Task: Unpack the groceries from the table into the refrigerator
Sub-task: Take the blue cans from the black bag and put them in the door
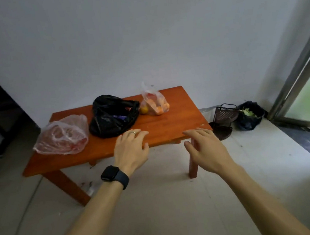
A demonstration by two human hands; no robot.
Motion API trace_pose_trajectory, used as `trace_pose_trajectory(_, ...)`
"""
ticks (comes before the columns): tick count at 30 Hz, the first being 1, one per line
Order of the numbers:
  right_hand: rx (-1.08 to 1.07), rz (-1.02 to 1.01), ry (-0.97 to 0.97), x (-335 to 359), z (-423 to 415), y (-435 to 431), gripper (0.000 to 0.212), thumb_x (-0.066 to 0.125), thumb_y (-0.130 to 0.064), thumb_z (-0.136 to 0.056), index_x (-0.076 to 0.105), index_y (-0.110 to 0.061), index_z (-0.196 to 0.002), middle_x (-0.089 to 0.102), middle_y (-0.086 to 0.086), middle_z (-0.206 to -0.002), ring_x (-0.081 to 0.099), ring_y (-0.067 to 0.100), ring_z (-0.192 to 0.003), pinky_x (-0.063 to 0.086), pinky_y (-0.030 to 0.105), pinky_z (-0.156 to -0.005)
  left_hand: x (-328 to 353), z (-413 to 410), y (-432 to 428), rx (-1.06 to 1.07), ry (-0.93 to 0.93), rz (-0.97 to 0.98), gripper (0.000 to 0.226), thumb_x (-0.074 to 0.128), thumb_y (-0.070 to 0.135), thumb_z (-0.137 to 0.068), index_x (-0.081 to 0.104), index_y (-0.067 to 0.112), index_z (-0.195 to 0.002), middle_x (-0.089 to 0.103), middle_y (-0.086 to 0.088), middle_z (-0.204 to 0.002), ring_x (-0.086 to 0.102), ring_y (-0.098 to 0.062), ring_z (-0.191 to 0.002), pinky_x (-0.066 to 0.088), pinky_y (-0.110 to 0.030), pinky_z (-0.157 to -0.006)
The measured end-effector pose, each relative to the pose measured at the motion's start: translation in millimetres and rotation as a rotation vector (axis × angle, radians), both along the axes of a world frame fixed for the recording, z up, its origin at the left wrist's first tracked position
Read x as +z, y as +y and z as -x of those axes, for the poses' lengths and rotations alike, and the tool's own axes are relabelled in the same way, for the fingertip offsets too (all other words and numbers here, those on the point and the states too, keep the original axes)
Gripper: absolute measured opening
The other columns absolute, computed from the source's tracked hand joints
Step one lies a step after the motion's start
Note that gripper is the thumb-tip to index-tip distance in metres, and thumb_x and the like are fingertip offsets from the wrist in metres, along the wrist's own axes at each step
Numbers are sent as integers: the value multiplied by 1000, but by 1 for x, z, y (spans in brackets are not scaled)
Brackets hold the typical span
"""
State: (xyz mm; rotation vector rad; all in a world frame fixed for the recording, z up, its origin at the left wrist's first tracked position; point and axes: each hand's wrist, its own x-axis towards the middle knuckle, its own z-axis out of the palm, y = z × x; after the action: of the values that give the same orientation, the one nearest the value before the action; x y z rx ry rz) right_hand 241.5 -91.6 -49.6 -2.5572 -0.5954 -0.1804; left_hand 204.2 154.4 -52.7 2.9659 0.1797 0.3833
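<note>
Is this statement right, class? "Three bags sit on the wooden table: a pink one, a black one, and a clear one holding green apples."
Not quite. The head view shows the clear bag holding orange fruit, not green apples. The pink bag and black bag do sit on the wooden table.

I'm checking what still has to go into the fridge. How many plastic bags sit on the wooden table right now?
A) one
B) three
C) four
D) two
B: on the table lie a pinkish clear bag at the left, a black bag in the middle and a clear bag of oranges at the back; both hands are empty.
</note>
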Motion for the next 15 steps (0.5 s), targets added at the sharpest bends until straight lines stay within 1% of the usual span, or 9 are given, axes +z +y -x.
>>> trace_pose_trajectory(5,91,-9,28,-5,-42,74,43,49,-44,-99,53,-31,-140,54,-11,-142,36,16,-140,36,36,-111,-8,-27,73,70,5,9,44,55,36,-94,55,29,-138,52,1,-143,44,-19,-135,38,-41,-110)
trace_pose_trajectory(9,158,17,58,-18,-90,126,45,45,-46,-101,48,-32,-143,51,-10,-146,34,15,-141,37,38,-112,-19,-64,121,103,30,-9,45,52,36,-96,52,31,-141,50,3,-146,39,-17,-138,34,-38,-112)
trace_pose_trajectory(15,226,-1,93,-41,-181,202,45,45,-44,-101,48,-30,-144,52,-9,-144,38,15,-138,39,35,-109,-34,-141,190,116,99,-13,47,50,36,-97,48,30,-143,48,2,-147,36,-19,-140,30,-44,-115)
